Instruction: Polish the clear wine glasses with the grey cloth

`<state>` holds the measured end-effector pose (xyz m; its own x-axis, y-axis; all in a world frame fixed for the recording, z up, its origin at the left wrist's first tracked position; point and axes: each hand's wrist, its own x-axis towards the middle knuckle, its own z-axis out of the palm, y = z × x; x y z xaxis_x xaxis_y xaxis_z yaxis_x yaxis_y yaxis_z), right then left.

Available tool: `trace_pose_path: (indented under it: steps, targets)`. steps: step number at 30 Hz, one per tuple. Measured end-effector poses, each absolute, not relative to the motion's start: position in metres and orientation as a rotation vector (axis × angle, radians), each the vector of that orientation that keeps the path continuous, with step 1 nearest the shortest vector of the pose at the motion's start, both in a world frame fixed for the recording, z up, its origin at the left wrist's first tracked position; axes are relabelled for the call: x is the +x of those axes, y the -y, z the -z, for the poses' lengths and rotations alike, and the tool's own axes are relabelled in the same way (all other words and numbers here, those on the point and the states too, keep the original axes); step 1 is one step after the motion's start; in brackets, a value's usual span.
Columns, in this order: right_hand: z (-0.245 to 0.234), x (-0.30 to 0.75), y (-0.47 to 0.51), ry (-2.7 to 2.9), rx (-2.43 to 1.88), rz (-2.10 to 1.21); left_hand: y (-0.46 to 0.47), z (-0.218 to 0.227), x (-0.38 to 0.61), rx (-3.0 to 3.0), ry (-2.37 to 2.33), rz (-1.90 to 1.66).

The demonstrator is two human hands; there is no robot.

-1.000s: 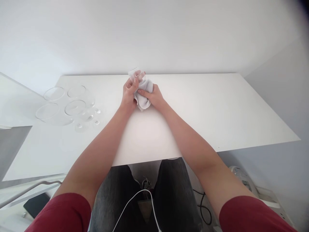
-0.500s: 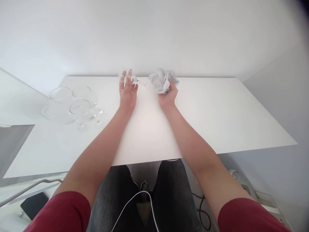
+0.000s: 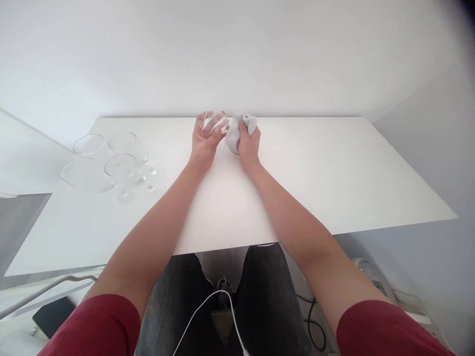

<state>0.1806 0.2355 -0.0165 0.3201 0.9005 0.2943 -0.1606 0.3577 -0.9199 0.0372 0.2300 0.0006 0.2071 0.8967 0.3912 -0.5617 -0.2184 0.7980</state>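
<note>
My left hand (image 3: 205,143) is closed around a clear glass cup (image 3: 215,122) near the back edge of the table. The fingers show through its transparent wall. Close on its right, my right hand (image 3: 250,143) grips a crumpled light-grey cloth (image 3: 235,133), thumb on top. The cloth reaches the right end of the glass cup; whether it wraps that end, I cannot tell. Both forearms stretch over the white table.
Several clear glasses (image 3: 120,165) with round handles or knobs stand together on the left of the white table (image 3: 315,173). A white wall (image 3: 237,54) rises behind it. Below, a white cable (image 3: 202,306) hangs across my legs.
My left hand has moved right and turned the glass cup, its fingers closing further round it. My right hand has moved left, bringing the cloth to the cup.
</note>
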Motion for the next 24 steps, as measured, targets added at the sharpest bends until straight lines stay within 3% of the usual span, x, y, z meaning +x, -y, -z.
trace_pose_path:
  steps: [4, 10, 16, 24]
  targets:
    - [0.015, 0.179, -0.228, 1.08, -0.916, -0.76, -0.229, -0.002, 0.035, 1.121, -0.38, -1.373]
    - [0.021, 0.176, -0.243, 0.975, -0.935, -1.054, -0.225, -0.006, 0.034, 1.123, -0.407, -1.331]
    - [0.01, 0.172, -0.224, 1.046, -0.958, -0.822, -0.226, -0.003, 0.033, 1.117, -0.534, -1.417]
    - [0.013, 0.169, -0.235, 0.829, -0.882, -1.25, -0.23, 0.0, 0.032, 1.15, -0.509, -1.401]
